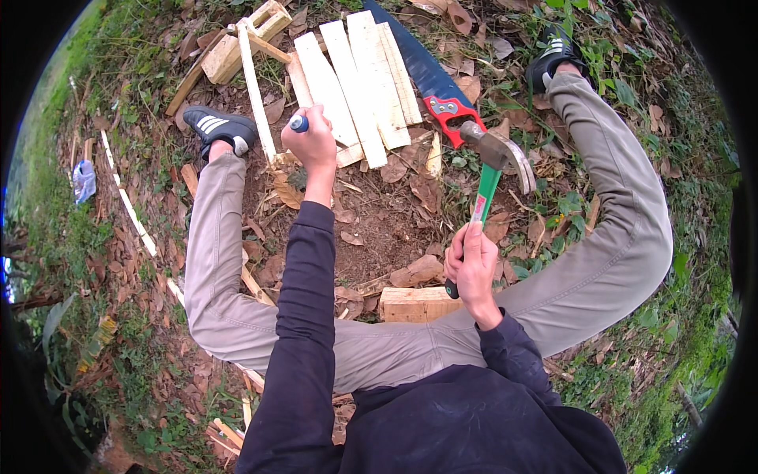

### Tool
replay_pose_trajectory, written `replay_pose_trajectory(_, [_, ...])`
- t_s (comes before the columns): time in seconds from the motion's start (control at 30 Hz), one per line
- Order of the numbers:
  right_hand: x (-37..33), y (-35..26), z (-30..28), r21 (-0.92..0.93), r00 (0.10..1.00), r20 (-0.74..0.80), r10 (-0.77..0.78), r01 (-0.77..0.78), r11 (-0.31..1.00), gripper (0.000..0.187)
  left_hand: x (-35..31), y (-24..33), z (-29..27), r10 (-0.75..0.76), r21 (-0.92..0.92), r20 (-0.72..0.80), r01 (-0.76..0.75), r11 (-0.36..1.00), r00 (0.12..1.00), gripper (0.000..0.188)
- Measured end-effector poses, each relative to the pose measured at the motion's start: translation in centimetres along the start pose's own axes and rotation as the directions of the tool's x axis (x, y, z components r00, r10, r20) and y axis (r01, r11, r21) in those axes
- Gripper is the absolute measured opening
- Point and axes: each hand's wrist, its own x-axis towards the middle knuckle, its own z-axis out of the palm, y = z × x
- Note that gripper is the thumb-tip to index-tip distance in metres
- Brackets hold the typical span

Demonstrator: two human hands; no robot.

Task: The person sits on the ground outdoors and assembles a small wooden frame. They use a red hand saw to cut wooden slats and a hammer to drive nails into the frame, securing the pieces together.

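My left hand [314, 142] is closed around a blue-handled tool [298, 123]. Only the rounded handle end shows; the rest is hidden by the fist or points away. Just beyond it lie several pale wooden slats [355, 87], side by side on the ground. My right hand [474, 265] grips the lower handle of a claw hammer [487, 188] with a green handle. The hammer's metal head is raised, and in the view it overlaps the red grip of a handsaw [448, 110]. The saw's dark blue blade lies along the right side of the slats.
A rough wooden block [229, 57] and thin sticks [251, 87] lie at the far left. Another wood block [418, 305] sits near between my legs. Dry leaves [414, 272] and weeds cover much of the soil. A crumpled plastic bag [84, 180] lies far left.
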Motion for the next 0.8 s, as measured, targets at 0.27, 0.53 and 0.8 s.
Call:
replay_pose_trajectory(0.27, [-0.1, -0.1, -0.1, 0.086, 1.0, -0.002, 0.022, -0.022, 0.996, 0.046, -0.2, 0.0, 0.5, 0.017, -0.018, -0.006, -0.018, 1.0, 1.0, 0.033])
replay_pose_trajectory(0.53, [0.9, -0.3, -0.3, -0.252, 0.996, -0.049, 0.075, -0.085, 0.964, 0.05, -0.4, -1.2, 0.3, 0.145, 0.158, 0.031, -0.149, 0.976, 0.989, 0.035])
replay_pose_trajectory(0.8, [5.6, -10.7, 4.5, -0.781, 0.89, 0.418, -0.182, 0.454, 0.428, 0.019, 0.2, -1.4, 0.7, 0.218, 0.171, -0.074, -0.203, 0.964, 0.973, 0.033])
